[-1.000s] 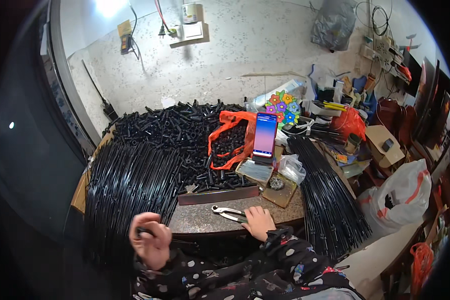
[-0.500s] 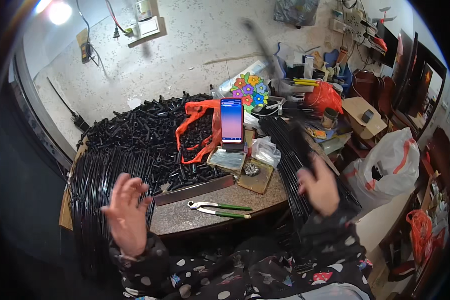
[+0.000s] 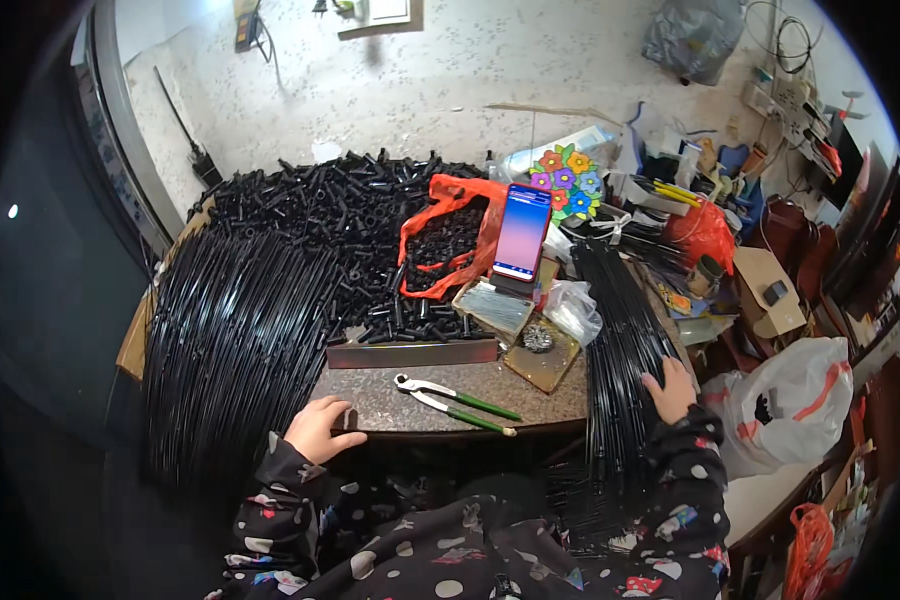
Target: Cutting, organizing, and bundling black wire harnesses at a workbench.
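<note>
My left hand [image 3: 320, 430] rests at the front edge of the speckled table [image 3: 365, 395], its thumb spread from the fingers and nothing held. Beside it on the left, a wide bundle of thin black rods [image 3: 235, 330] hangs over the edge. Over on the right, my right hand [image 3: 675, 390] lies with thumb apart on the outer side of another black rod bundle [image 3: 620, 350]; part of its fingers is hard to see. Between the hands lie end-cutting pincers [image 3: 460, 403] with green handles, jaws toward the left.
Behind a metal strip [image 3: 410, 353] spreads a heap of short black tubes [image 3: 300, 210] around a red plastic bag [image 3: 445, 195]. A phone [image 3: 523, 232] stands by a tray of thin pins [image 3: 495, 307]. A white bag [image 3: 790, 400] sits right of the table.
Both hands have come down from the air onto the table edge and the right rod bundle. A blurred dark shape above my right hand is gone. The view has shifted.
</note>
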A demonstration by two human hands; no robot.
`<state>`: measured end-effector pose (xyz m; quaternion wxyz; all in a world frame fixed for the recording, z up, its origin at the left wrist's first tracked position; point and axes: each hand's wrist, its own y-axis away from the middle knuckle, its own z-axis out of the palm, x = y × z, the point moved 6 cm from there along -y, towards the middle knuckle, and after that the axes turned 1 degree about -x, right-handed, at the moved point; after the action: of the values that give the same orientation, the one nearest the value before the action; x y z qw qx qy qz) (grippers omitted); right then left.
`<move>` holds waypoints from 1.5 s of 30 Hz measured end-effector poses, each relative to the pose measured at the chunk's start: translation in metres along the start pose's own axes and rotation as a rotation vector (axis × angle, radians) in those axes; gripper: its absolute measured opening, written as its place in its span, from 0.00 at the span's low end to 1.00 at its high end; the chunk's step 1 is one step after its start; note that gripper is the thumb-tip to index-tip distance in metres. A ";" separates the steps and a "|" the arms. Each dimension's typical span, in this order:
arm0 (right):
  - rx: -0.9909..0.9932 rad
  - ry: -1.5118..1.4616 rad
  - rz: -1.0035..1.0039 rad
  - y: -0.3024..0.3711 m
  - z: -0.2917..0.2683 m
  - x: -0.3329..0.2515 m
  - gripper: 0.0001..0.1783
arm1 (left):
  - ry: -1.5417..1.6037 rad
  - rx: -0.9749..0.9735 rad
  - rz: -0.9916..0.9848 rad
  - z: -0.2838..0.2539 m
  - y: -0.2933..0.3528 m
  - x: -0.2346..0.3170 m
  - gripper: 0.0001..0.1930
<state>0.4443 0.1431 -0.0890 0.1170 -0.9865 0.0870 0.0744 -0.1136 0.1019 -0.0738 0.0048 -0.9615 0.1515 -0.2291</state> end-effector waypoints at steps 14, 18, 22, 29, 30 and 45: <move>-1.135 -0.409 -0.334 0.066 -0.079 -0.214 0.31 | -0.359 -0.193 -0.040 0.031 -0.013 -0.027 0.41; -0.902 -0.374 -0.326 0.001 -0.063 -0.236 0.32 | -0.264 -0.318 -0.044 0.039 -0.017 -0.032 0.40; -0.757 -0.386 -0.329 -0.025 -0.045 -0.254 0.31 | -0.342 -0.414 0.022 0.045 -0.012 -0.040 0.46; -0.812 -0.549 -0.147 -0.037 -0.013 -0.272 0.27 | -0.459 -0.320 0.144 0.063 -0.010 -0.060 0.44; -0.750 -0.577 -0.120 -0.040 -0.016 -0.272 0.25 | -0.711 -0.269 0.242 0.063 -0.008 -0.060 0.39; -1.137 -0.372 -0.344 0.068 0.010 -0.360 0.22 | -0.378 -0.187 0.123 0.061 0.010 -0.067 0.25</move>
<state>0.0800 0.1359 -0.0535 -0.4029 -0.8650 -0.1483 0.2598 -0.1459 0.1082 -0.1588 -0.0423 -0.9726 0.2267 -0.0288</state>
